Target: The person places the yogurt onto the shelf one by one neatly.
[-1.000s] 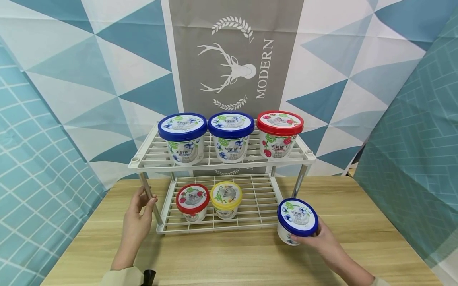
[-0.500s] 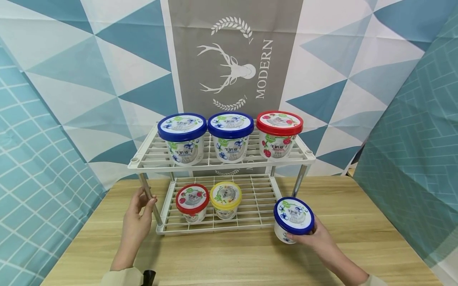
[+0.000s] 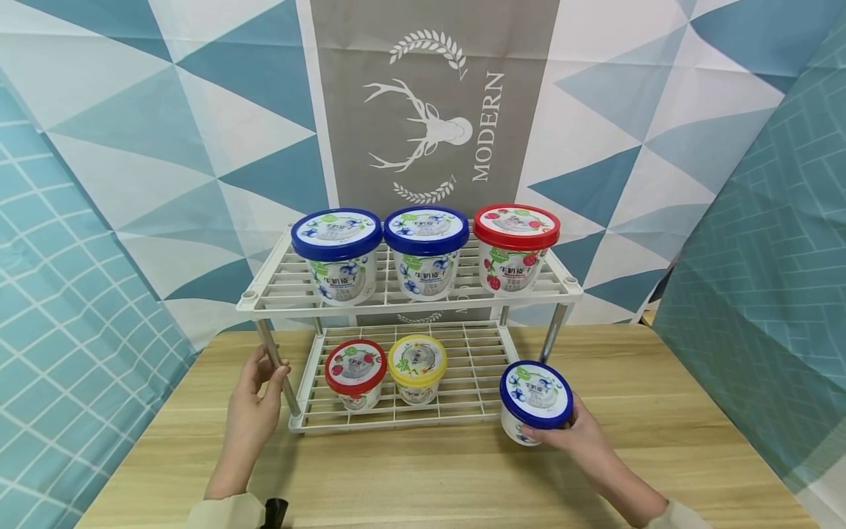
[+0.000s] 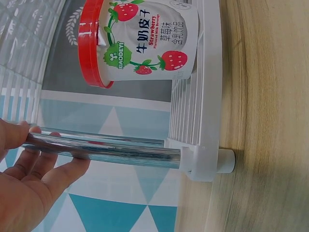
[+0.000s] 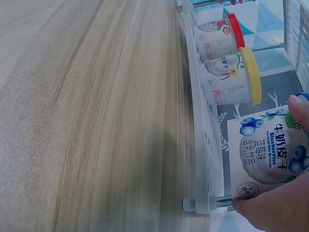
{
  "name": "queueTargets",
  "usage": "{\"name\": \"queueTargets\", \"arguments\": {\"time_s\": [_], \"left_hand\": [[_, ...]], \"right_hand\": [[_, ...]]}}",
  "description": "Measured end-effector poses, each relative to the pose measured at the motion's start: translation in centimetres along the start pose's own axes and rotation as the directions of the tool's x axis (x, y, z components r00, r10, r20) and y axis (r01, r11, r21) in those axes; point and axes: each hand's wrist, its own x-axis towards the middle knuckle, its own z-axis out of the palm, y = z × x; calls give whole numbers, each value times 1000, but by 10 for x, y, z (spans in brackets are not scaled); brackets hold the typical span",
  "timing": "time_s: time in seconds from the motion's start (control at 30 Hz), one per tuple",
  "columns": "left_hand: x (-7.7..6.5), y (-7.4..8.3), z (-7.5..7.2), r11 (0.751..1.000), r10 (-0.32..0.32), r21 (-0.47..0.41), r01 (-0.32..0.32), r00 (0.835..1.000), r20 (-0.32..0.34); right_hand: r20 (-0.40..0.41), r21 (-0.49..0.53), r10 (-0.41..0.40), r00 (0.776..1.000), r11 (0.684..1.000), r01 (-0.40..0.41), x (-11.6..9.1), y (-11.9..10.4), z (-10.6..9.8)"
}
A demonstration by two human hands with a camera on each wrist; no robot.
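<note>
My right hand (image 3: pixel 581 441) grips a blue-lidded blueberry milk tub (image 3: pixel 536 395) at the front right corner of the white two-tier rack (image 3: pixel 403 312). In the right wrist view, the thumb lies near the tub's (image 5: pixel 270 150) lid and the fingers curl round its side. My left hand (image 3: pixel 254 404) holds the rack's front left metal post (image 4: pixel 130 153) between thumb and fingers. On the lower shelf, a red-lidded strawberry tub (image 3: pixel 356 371) and a yellow-lidded tub (image 3: pixel 417 367) stand side by side, left of the tub in my hand.
Two larger blue-lidded tubs, one on the left (image 3: pixel 338 253) and one in the middle (image 3: pixel 427 250), stand on the upper shelf beside a red-lidded tub (image 3: pixel 515 250). The rack's front right post (image 3: pixel 554 334) rises just behind the held tub. A patterned cloth (image 3: pixel 423 95) hangs behind the wooden table (image 3: pixel 396 485).
My right hand has carried the blue-lidded tub slightly left and away from me, towards the lower shelf's right front corner. My left hand has stayed on the post.
</note>
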Motion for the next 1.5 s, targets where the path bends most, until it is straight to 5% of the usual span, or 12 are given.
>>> {"name": "queueTargets", "arguments": {"time_s": [0.87, 1.5], "left_hand": [[0, -2, 3, 1000, 13, -9, -13, 1000, -21], [0, -3, 1, 1000, 12, -7, -12, 1000, -24]], "right_hand": [[-52, -19, -7, 999, 1000, 6, 6, -7, 23], [-85, -10, -86, 993, 996, 85, 21, -5, 40]]}}
